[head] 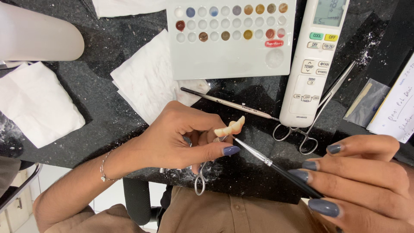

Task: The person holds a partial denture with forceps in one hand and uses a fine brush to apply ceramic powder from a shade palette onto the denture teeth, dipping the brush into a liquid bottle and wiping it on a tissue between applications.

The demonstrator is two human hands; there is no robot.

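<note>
Left hand [181, 138] grips clamp [200, 174] holding tooth bridge [230, 127] just above fingers. Right hand [362, 181] pinches brush [276, 167], tip touching bridge underside. Palette [233, 60], remote [312, 60] beyond on dark counter [108, 47].

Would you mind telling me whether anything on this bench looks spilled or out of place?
White powder is scattered on the black countertop right of the air-conditioner remote, which lies oddly among the dental tools.

Bright even overhead light, soft shadows, mild glare on white palette [230, 60]; right hand [366, 181] slightly blurred near the edge.
</note>
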